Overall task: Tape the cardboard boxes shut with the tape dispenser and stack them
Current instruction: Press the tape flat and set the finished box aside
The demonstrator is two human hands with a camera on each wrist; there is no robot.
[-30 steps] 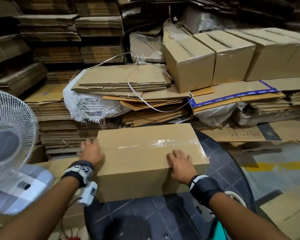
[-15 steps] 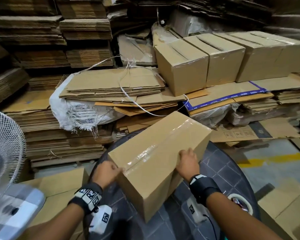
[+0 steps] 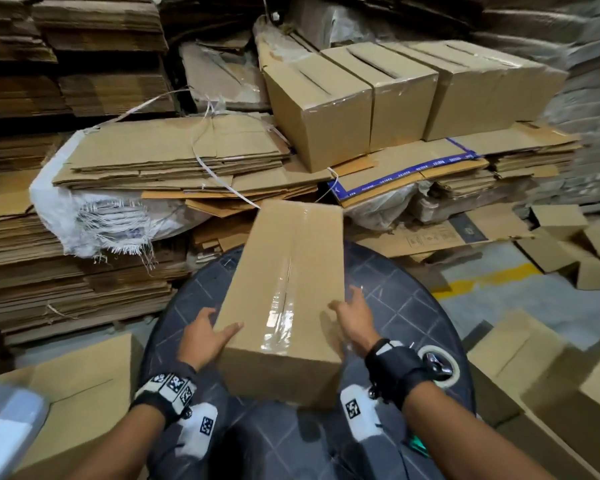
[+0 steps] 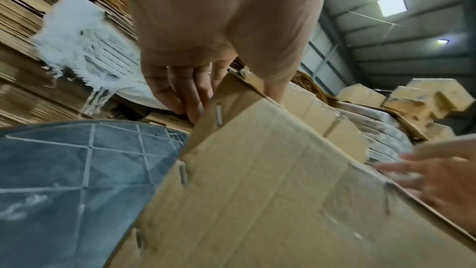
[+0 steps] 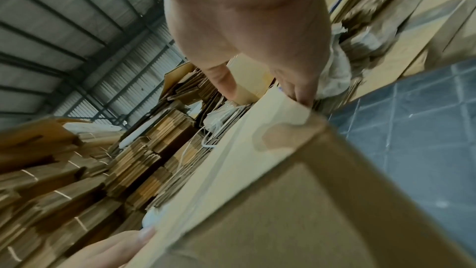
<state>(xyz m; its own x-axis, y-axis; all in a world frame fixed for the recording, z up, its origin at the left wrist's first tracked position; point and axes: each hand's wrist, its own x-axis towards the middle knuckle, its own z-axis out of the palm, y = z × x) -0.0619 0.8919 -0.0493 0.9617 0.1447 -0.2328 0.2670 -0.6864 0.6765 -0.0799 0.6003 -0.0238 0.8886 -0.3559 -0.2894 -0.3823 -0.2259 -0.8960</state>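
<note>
A brown cardboard box [image 3: 284, 271], clear tape down its top seam, points lengthwise away from me over the dark round table [image 3: 395, 282]. My left hand [image 3: 207, 332] grips its left side near the close end, thumb on top. My right hand [image 3: 352, 315] grips the right side the same way. The left wrist view shows the fingers [image 4: 190, 97] flat on the box [image 4: 257, 191]; in the right wrist view the thumb [image 5: 224, 80] lies over the top edge of the box [image 5: 283, 201]. The tape dispenser [image 3: 440, 367] lies on the table behind my right wrist, partly hidden. Three taped boxes [image 3: 326, 109] stand in a row behind.
Stacks of flat cardboard [image 3: 66, 282] and a torn white sack [image 3: 94, 216] crowd the table's far and left sides. Loose boxes [image 3: 561, 223] lie on the floor to the right. A fan base [image 3: 7, 427] and flat cardboard [image 3: 84, 393] sit at lower left.
The box has been turned from crosswise to lengthwise, one short end now toward me. Both hands moved with it and now sit on its long sides.
</note>
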